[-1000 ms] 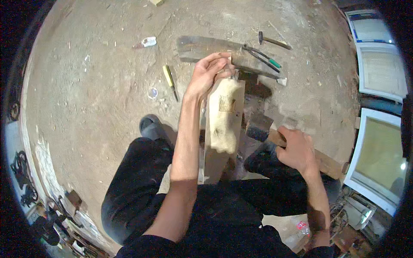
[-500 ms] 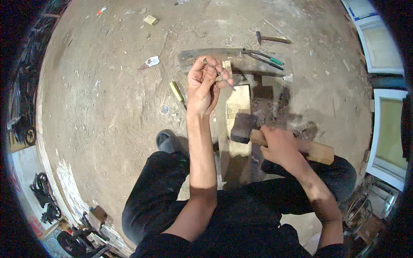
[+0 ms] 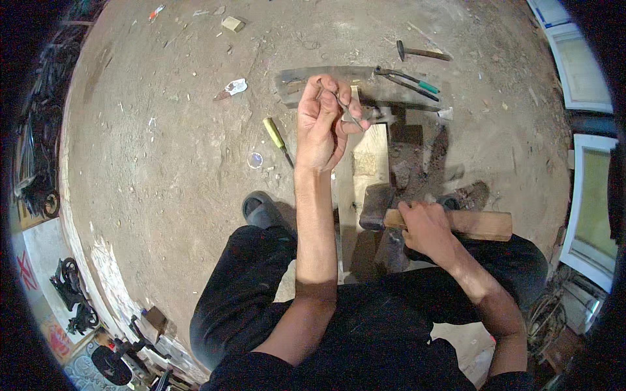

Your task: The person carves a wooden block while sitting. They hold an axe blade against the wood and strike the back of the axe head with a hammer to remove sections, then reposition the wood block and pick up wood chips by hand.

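A long thin metal nail (image 3: 353, 116) lies slantwise across the fingers of my raised left hand (image 3: 324, 120), which is closed on it. The hand is above the left side of a pale wooden board (image 3: 370, 153). My right hand (image 3: 426, 228) grips the broad wooden handle (image 3: 482, 225) of what looks like a hatchet, its dark metal head (image 3: 375, 207) over the near part of the board. The head's edge is hard to make out in shadow. My left wrist and fingers cover part of the wood behind them.
Beyond the board lies a dark grey plank (image 3: 313, 78) with green-handled pincers (image 3: 407, 85) on it. Farther right rests a hammer (image 3: 424, 53). A yellow-handled screwdriver-like tool (image 3: 276, 135) is left of my hand. White-framed windows (image 3: 590, 202) stand at right.
The view has shifted slightly. My left hand stays raised with the nail. The hatchet has lowered a little toward me, and its handle now lies more level.
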A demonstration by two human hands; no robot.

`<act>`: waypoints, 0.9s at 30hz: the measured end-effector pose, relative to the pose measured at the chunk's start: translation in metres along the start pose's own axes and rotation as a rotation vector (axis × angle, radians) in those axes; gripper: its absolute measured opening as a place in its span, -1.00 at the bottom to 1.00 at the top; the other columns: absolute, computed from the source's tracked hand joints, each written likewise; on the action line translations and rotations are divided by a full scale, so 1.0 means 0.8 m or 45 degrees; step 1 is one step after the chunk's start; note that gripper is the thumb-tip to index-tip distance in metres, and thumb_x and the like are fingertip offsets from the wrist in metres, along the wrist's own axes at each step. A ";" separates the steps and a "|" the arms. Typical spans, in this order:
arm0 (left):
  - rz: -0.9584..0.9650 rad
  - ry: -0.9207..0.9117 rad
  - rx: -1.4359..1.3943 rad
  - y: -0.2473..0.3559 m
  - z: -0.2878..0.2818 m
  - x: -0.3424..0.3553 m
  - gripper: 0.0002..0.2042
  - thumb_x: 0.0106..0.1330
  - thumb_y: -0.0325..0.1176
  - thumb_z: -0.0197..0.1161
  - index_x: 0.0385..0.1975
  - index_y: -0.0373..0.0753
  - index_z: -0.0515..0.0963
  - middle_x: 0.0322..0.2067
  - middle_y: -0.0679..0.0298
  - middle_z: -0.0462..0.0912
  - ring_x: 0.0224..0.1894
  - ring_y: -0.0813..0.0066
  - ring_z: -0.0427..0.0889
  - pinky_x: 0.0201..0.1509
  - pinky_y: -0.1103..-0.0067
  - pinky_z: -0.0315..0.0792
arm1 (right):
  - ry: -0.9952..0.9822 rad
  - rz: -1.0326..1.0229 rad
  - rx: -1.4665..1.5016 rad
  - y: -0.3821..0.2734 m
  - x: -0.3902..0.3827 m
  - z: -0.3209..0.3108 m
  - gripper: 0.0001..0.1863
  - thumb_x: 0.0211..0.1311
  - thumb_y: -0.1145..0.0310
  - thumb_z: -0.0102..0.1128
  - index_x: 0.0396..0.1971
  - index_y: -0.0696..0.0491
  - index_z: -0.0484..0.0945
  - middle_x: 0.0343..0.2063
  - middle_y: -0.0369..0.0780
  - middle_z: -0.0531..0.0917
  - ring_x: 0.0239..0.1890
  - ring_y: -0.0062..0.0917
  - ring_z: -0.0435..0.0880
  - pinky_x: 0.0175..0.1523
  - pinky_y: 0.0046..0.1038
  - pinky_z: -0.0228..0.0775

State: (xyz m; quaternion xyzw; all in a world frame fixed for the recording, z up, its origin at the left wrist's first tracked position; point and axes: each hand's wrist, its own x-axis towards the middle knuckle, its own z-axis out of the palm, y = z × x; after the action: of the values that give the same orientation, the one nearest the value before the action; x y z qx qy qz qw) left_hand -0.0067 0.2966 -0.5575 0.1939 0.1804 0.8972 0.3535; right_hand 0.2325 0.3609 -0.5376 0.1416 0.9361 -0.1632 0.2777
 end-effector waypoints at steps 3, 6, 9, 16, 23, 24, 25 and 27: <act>-0.030 -0.007 -0.044 -0.005 -0.002 0.002 -0.81 0.50 -0.24 0.05 -0.09 -0.22 0.34 -0.31 0.28 0.41 -0.34 0.50 0.61 -0.33 0.53 0.77 | 0.039 0.019 -0.017 0.002 0.001 0.004 -0.54 -0.13 0.32 0.45 -0.19 0.14 0.49 -0.37 -0.03 0.66 -0.28 -0.14 0.71 -0.20 -0.17 0.56; -0.073 0.085 0.041 -0.008 0.000 0.004 -0.83 0.50 -0.27 0.06 -0.09 -0.20 0.35 -0.36 0.31 0.42 -0.36 0.53 0.61 -0.41 0.63 0.69 | 0.006 0.038 0.012 0.005 0.004 0.004 -0.52 -0.12 0.31 0.45 -0.18 0.14 0.49 -0.38 -0.04 0.66 -0.28 -0.15 0.71 -0.20 -0.18 0.56; -0.149 0.296 0.534 -0.002 -0.020 0.008 -0.86 0.52 -0.32 0.06 -0.08 -0.21 0.39 -0.39 0.31 0.48 -0.39 0.61 0.56 -0.49 0.74 0.48 | -0.028 0.028 0.000 0.007 0.009 0.006 -0.52 -0.11 0.29 0.45 -0.17 0.13 0.49 -0.37 -0.04 0.67 -0.30 -0.16 0.71 -0.20 -0.19 0.56; -0.805 0.670 1.847 -0.022 -0.194 -0.047 -0.39 0.33 0.18 0.14 -0.10 -0.38 0.60 -0.19 0.01 0.67 -0.11 0.22 0.62 0.04 0.35 0.42 | -0.051 0.058 -0.053 0.015 0.019 0.009 -0.51 -0.10 0.29 0.44 -0.14 0.14 0.48 -0.34 -0.04 0.67 -0.30 -0.16 0.71 -0.20 -0.21 0.55; -1.248 0.550 1.422 -0.079 -0.215 -0.104 -0.32 0.03 0.15 0.49 -0.11 -0.42 0.66 -0.17 0.04 0.73 -0.08 0.26 0.68 0.05 0.39 0.49 | -0.088 0.050 0.017 0.011 0.037 -0.008 -0.50 -0.12 0.29 0.47 -0.15 0.13 0.49 -0.34 -0.05 0.67 -0.29 -0.15 0.71 -0.19 -0.21 0.54; -1.229 0.574 1.427 -0.083 -0.212 -0.102 -0.33 0.02 0.15 0.49 -0.12 -0.42 0.67 -0.19 0.05 0.73 -0.10 0.28 0.69 0.03 0.41 0.50 | -0.081 0.049 0.019 0.013 0.039 -0.012 -0.50 -0.12 0.30 0.46 -0.14 0.13 0.49 -0.34 -0.05 0.67 -0.29 -0.15 0.71 -0.19 -0.21 0.54; -1.210 0.599 1.432 -0.086 -0.209 -0.103 -0.33 0.01 0.15 0.49 -0.13 -0.42 0.67 -0.20 0.05 0.73 -0.12 0.29 0.69 0.02 0.43 0.50 | -0.074 0.058 0.018 0.015 0.039 -0.015 -0.50 -0.12 0.30 0.46 -0.14 0.13 0.49 -0.34 -0.05 0.67 -0.29 -0.15 0.71 -0.18 -0.21 0.54; -1.149 0.658 1.404 -0.089 -0.202 -0.104 -0.32 -0.01 0.15 0.51 -0.16 -0.43 0.68 -0.22 0.04 0.73 -0.13 0.31 0.69 0.02 0.43 0.50 | -0.060 0.068 0.025 0.014 0.038 -0.017 -0.50 -0.11 0.31 0.46 -0.13 0.12 0.49 -0.33 -0.05 0.66 -0.28 -0.15 0.71 -0.16 -0.21 0.54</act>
State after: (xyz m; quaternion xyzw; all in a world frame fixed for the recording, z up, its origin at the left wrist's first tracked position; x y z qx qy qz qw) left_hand 0.0129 0.2563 -0.7475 0.0333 0.7418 0.4621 0.4848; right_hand 0.2053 0.3815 -0.5468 0.1653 0.9235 -0.1682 0.3024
